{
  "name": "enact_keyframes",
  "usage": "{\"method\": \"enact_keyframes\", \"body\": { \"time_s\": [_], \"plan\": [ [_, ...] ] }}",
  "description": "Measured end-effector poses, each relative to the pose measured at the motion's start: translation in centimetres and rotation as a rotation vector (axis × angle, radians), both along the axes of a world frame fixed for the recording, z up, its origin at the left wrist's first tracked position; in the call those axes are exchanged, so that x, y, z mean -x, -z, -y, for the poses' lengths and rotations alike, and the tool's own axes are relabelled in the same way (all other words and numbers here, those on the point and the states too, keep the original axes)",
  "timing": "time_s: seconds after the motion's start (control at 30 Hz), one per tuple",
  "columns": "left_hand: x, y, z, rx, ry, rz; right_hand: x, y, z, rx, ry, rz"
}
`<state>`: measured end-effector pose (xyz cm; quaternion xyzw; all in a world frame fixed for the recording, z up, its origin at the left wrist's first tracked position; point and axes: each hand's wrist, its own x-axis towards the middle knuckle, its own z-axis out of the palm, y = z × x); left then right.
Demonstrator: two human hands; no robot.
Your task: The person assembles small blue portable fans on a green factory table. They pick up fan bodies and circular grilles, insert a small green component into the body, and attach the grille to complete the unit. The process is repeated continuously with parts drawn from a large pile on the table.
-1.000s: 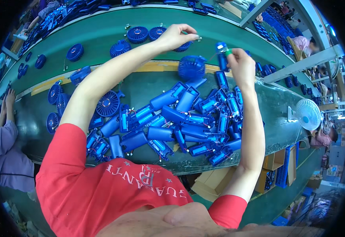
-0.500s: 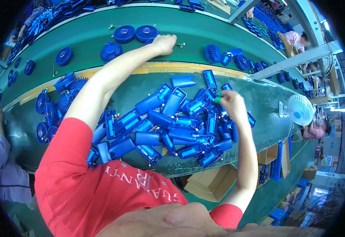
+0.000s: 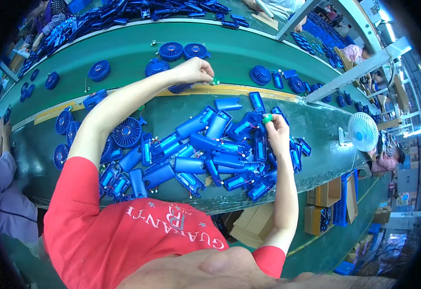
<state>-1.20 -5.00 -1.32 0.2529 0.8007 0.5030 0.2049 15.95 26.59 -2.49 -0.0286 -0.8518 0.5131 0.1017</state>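
Observation:
My left hand (image 3: 195, 72) is at the near edge of the green belt, its fingers pinched on a small green circuit board (image 3: 215, 82). Under that wrist lies a blue round fan head (image 3: 180, 88), partly covered; whether a wire joins it to the board I cannot make out. My right hand (image 3: 278, 132), green covers on its fingertips, is at the right side of a heap of blue fan handle shells (image 3: 190, 165). Its fingers are closed at the end of one blue handle shell (image 3: 255, 118), partly hidden among the others. Several shells hold blue cells with thin wires.
More fan heads lie on the belt (image 3: 124, 53) and left of the heap, one fan head (image 3: 127, 132) beside my left forearm. A white desk fan (image 3: 362, 131) stands at the right. A metal post (image 3: 355, 72) crosses the upper right. Cardboard boxes (image 3: 253, 224) sit below the table edge.
My left hand has come back toward me from mid-belt, with the fan head and small board now nearer the belt's edge. My right hand stays at the heap's right side. The whole view has shifted slightly.

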Motion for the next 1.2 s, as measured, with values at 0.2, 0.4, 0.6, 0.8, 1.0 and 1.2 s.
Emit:
{"method": "enact_keyframes", "body": {
  "time_s": [0.2,0.4,0.6,0.8,1.0,1.2],
  "plan": [
    [-4.1,-3.8,0.1,-0.228,0.011,0.014,-0.1,-2.4,2.2,0.480,-0.020,-0.034],
    [-7.5,-5.6,-1.3,-0.445,0.024,0.375,-0.5,-5.7,6.5,-0.579,0.027,-0.604],
    [-9.8,-6.4,-2.6,-0.557,0.135,0.613,-0.8,-8.0,9.0,-0.875,-0.030,-0.789],
    [-10.7,-6.1,-2.9,-0.599,0.147,0.579,-0.8,-8.9,9.6,-0.910,-0.033,-0.858],
    [-10.9,-6.0,-3.5,-0.463,0.076,0.178,-0.6,-8.9,9.7,-0.910,-0.051,-0.834],
    [-10.6,-4.4,-3.6,-0.461,0.053,-0.097,-0.4,-8.4,9.4,-0.915,-0.055,-0.821]
  ]
}}
